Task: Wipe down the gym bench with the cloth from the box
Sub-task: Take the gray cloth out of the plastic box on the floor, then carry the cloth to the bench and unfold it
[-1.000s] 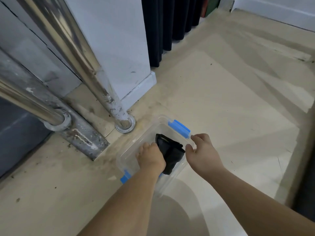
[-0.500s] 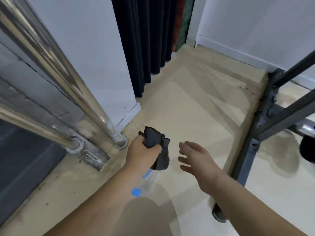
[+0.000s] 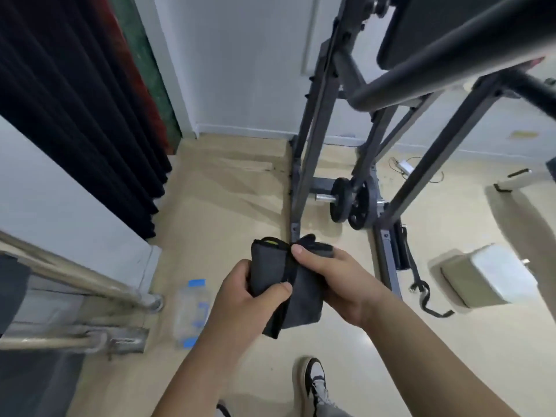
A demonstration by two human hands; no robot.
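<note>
A: So, where are we standing?

B: We are standing on a tan floor (image 3: 228, 200). One shoe (image 3: 314, 383) is showing at the bottom.

A: What is closing us in?

B: On the left a dark curtain (image 3: 75, 115) is hanging beside a white wall. Shiny steel rails (image 3: 75, 275) are running low along that side. On the right the gym bench (image 3: 421, 31) is standing tall. Its dark pad is sitting high at the top, and its grey legs (image 3: 310, 152) are coming down to the floor just behind our hands.

A: Where are we finding room to move?

B: A wide strip of floor is running between the curtain and the grey legs, back to the far wall. Round weight plates (image 3: 350, 203) are sitting behind the legs. Farther right a pale block (image 3: 487, 275) and a black strap (image 3: 421, 290) are lying on the floor.

A: And the cloth?

B: The cloth (image 3: 282, 284) is dark grey and folded. We are holding it up in front of us with both hands. Our left hand (image 3: 240, 296) is gripping its lower left part, with the thumb pressing across the front. Our right hand (image 3: 334, 275) is pinching its top right edge, thumb on top and fingers curling behind. The bottom end is hanging loose under our hands.

A: And the box?

B: The clear box (image 3: 192, 314) with blue clips is sitting on the floor, down to the left of our left hand, near the foot of the rails. It is well apart from the cloth.
</note>
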